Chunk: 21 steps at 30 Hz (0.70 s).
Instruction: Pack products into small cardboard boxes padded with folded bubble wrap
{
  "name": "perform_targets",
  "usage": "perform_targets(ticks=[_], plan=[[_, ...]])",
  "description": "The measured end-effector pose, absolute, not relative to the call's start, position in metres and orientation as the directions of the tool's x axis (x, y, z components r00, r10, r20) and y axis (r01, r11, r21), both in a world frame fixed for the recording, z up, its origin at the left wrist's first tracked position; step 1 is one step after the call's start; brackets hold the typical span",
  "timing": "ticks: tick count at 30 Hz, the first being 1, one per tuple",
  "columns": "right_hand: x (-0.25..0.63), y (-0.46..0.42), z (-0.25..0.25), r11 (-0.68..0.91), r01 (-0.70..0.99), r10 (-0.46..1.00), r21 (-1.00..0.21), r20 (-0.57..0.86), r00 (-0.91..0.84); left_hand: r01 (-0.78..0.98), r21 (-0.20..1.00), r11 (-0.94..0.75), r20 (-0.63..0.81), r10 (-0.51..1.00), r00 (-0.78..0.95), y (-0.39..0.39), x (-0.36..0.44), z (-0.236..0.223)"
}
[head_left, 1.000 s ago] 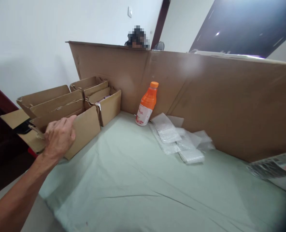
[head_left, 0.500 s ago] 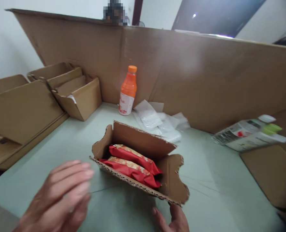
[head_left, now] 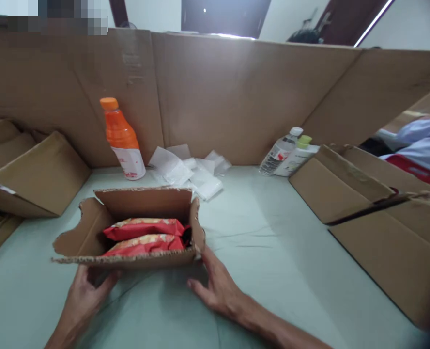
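Note:
An open-topped cardboard box (head_left: 145, 201) with ragged cut edges is between my two hands, tilted so that its inside shows. Two red packets with patterned tops lie side by side in it: a rear packet (head_left: 144, 229) and a front packet (head_left: 145, 245). My left hand (head_left: 86, 293) holds the box low at its front left, the fingers partly hidden beneath it. At the right end, my right hand (head_left: 220, 286) has its fingers along the side wall and its thumb apart at the front.
An orange bottle (head_left: 124, 140) stands at the back left beside several clear plastic bags (head_left: 189, 169). A clear bottle (head_left: 278, 152) and a white bottle with a green cap (head_left: 297, 157) lean at the back. Cardboard boxes (head_left: 345, 194) stand right, others (head_left: 40, 174) left. A cardboard wall (head_left: 229, 97) closes the back.
My left hand has come from beside the box to take hold of its front left. The box has turned to lie more level across the view, and the camera has swung right.

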State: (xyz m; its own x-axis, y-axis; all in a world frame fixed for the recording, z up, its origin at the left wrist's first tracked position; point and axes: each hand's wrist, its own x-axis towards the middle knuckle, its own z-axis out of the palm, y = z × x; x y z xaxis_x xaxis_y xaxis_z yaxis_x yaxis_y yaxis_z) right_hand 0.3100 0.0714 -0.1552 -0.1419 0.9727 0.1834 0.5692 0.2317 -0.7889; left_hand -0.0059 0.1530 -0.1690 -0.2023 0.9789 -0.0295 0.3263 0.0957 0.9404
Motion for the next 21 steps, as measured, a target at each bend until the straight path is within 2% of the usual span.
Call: perform_targets(ticks=[5,8,10,12,14,16,19,21], plan=[[0.319,0.14,-0.152,0.229,0.502,0.973,-0.834,0.204,-0.105,0.302,0.953,0.037,0.02,0.983,-0.184,0.204,0.029,-0.154],[0.349,0.158,-0.148,0.284,0.568,0.958,-0.773,0.253,-0.134,0.294,0.956,0.014,0.04,0.984,-0.175,0.214,0.039,-0.162],[0.376,0.169,-0.141,0.304,0.672,0.945,-0.676,0.305,-0.12,0.329,0.944,0.021,0.038,0.984,-0.174,0.212,0.04,-0.171],[0.4,0.189,-0.13,0.264,0.813,0.941,-0.519,0.325,-0.098,0.395,0.918,0.026,0.055,0.98,-0.192,0.208,0.04,-0.179],[0.416,0.22,-0.118,0.197,0.928,0.958,-0.315,0.262,-0.115,0.446,0.894,0.032,0.073,0.974,-0.216,0.205,0.039,-0.184],[0.422,0.253,-0.108,0.178,0.971,0.975,-0.161,0.159,-0.152,0.463,0.886,0.04,0.075,0.971,-0.227,0.204,0.039,-0.187],[0.421,0.278,-0.097,0.223,0.97,0.973,-0.1,0.079,-0.216,0.429,0.903,0.016,0.089,0.971,-0.223,0.205,0.039,-0.19],[0.42,0.262,-0.093,0.241,0.968,0.969,-0.065,0.065,-0.236,0.409,0.913,-0.012,0.108,0.971,-0.214,0.206,0.038,-0.191]])
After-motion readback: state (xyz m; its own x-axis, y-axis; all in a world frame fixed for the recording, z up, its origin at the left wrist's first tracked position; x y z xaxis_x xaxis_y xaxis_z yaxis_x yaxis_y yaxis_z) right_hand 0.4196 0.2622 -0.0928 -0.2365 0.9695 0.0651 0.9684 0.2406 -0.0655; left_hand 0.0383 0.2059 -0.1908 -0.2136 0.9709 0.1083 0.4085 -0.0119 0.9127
